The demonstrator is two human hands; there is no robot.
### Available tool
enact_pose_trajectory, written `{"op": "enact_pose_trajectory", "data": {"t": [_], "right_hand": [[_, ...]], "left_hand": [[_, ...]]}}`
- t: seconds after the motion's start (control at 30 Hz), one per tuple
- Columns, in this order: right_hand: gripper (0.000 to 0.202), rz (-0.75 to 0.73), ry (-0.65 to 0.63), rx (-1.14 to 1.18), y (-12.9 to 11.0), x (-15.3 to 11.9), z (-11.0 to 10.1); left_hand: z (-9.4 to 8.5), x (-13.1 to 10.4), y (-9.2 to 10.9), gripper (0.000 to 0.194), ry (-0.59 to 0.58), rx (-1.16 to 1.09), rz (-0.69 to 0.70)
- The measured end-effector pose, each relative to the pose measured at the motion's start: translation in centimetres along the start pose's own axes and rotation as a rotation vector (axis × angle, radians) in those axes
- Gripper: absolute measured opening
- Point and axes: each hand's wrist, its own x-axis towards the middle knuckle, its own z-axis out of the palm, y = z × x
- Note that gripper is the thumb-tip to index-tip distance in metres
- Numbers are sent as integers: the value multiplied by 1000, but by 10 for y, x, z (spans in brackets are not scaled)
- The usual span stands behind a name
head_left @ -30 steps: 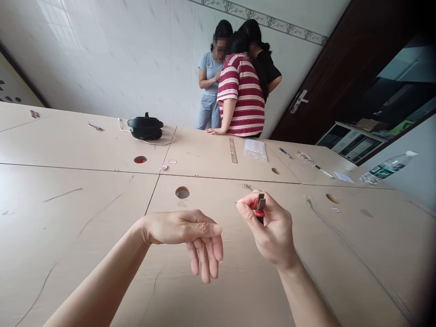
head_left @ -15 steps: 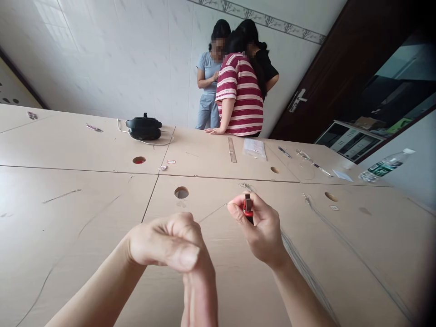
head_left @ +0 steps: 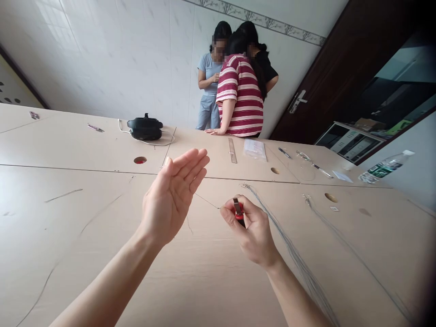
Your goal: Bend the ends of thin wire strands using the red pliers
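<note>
My left hand (head_left: 172, 200) is raised over the table, palm turned to the right, fingers stretched out and holding nothing. To its right, my right hand (head_left: 250, 231) is closed around small pliers (head_left: 237, 206) with dark metal jaws and red and black handles. Thumb and forefinger of the same hand pinch the end of a thin wire (head_left: 207, 201), which runs up and left behind my left hand. How the wire continues there is partly hidden. Beyond and right of my right hand lies a bundle of grey wires (head_left: 284, 238) with a tangled end.
A second wire bundle (head_left: 340, 234) lies at the right. Along the far side are a black headset-like device (head_left: 146, 129) with a white cable, a ruler (head_left: 232, 151), a plastic bag (head_left: 255, 150), a pen (head_left: 284, 152) and a bottle (head_left: 386, 167). Several people (head_left: 240, 95) stand behind the table.
My left hand has risen and opened from a curled pose lower down. My right hand has shifted slightly left and down, still holding the pliers and wire end.
</note>
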Motion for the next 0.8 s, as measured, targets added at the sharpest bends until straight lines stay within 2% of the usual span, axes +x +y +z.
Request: {"op": "enact_pose_trajectory", "data": {"t": [0.1, 0.17, 0.3, 0.37, 0.5, 0.67, 0.8], "right_hand": [[19, -15, -3, -9, -2, 1, 0], [18, -27, -2, -27, -2, 1, 0], [18, -47, 27, -64, -1, 1, -2], [18, -46, 36, -82, -1, 1, -3], [18, -50, 20, -73, -1, 1, -3], [17, -55, 18, -67, -1, 1, -2], [18, -53, 11, -64, 0, 1, -2]], "left_hand": [[-4, -1, -6, 41, -3, 103, 19], [-7, -2, -7, 43, -35, 267, -14], [-8, -3, -4, 46, -211, 767, -242], [-7, -4, -2, 48, -285, 891, -343], [-2, -4, 2, 48, -331, 856, -441], [-1, -3, 5, 23, -287, 766, -524], [-7, -2, 1, 13, -302, 702, -519]]}}
